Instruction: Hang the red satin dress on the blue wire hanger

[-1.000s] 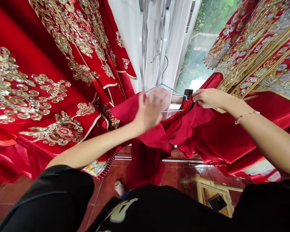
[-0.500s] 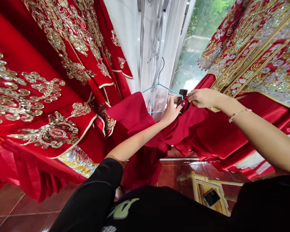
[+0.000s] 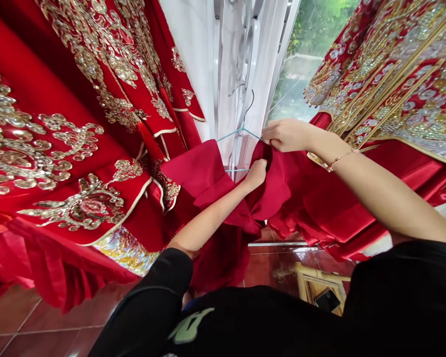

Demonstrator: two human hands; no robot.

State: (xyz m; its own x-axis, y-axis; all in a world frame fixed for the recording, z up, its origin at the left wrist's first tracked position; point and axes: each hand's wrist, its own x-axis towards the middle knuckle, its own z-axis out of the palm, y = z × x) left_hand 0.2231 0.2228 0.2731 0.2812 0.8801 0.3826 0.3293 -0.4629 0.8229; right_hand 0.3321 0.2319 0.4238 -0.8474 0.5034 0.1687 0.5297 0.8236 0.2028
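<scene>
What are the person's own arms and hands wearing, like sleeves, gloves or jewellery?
Short black sleeves end near the elbows, leaving the forearms bare. Neither the left hand nor the right hand wears a glove. A thin, pinkish-gold bracelet circles the right wrist; nothing is visible around the left one.

Smooth matt cloth – the crimson garment, shiny metal – the hanger hook, glossy floor tiles

From where I stand: window lets in daylight, greenery behind it. White frame along window's left edge. Red tile floor below window, wooden stool or chair there, partly hidden.
</scene>
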